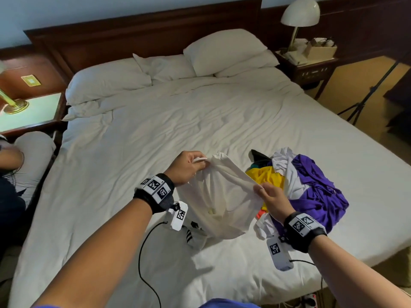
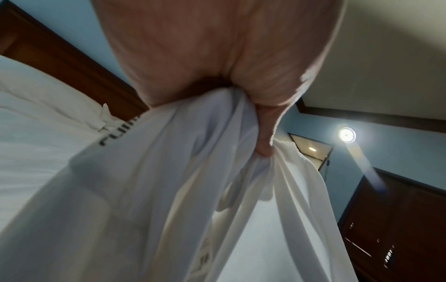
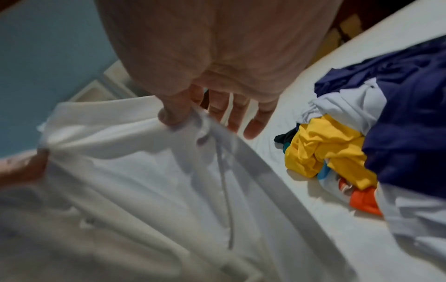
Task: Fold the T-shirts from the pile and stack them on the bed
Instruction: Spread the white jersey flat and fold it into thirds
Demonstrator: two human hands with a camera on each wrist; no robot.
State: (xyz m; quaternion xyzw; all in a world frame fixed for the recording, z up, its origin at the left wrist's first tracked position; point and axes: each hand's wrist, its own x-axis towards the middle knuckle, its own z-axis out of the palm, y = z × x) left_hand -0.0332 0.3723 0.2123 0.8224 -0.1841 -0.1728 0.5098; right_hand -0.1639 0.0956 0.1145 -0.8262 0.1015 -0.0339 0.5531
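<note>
A white T-shirt (image 1: 220,196) hangs above the bed (image 1: 155,130) between my two hands. My left hand (image 1: 193,163) grips one bunched top corner, its thumb and fingers curled round the cloth (image 2: 217,152). My right hand (image 1: 264,192) pinches the other edge between thumb and forefinger (image 3: 173,114), the other fingers straight. The shirt's lower part drapes onto the sheet. The pile (image 1: 307,185) of purple, yellow and white shirts lies just right of the held shirt (image 3: 362,133).
A white garment with black stripes (image 1: 195,236) lies on the sheet below the held shirt. Pillows (image 1: 222,50) lie at the headboard. A nightstand with a lamp (image 1: 300,16) stands at the back right, another nightstand (image 1: 31,112) at the left. A tripod (image 1: 364,96) stands right of the bed.
</note>
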